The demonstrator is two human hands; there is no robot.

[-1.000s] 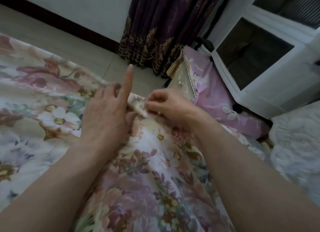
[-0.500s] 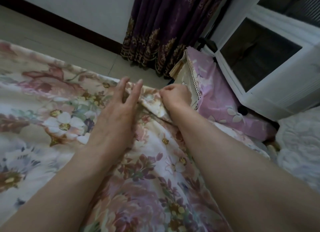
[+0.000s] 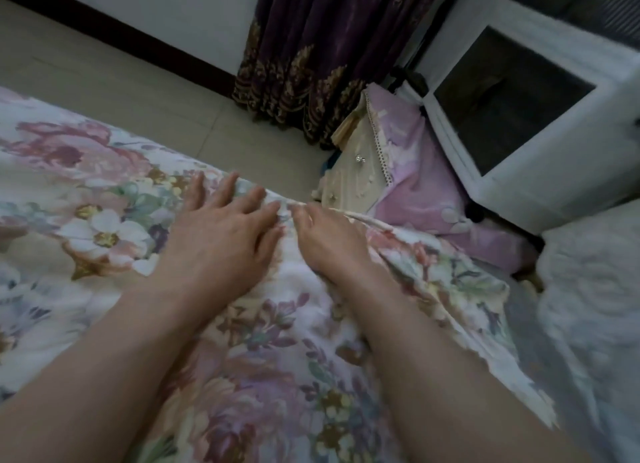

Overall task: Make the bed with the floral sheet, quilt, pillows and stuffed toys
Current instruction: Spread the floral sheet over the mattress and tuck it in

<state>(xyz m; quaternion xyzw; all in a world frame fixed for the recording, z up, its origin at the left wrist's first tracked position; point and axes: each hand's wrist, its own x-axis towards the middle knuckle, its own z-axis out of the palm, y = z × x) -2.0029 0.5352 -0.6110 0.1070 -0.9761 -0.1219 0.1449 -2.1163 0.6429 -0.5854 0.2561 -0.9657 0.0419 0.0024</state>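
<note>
nightstand (image 3: pixel 353 172) crowding bed corner, floor (image 3: pixel 145 106) open beyond

No words, labels, brands or numbers can be read anywhere. The flowered cotton sheet (image 3: pixel 104 227) carries only printed blossoms.

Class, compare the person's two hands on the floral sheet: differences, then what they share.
The left hand lies flat, fingers spread; the right hand has curled fingers. The left hand presses down on the floral sheet; the right hand pinches its edge. Both touch the sheet.
</note>
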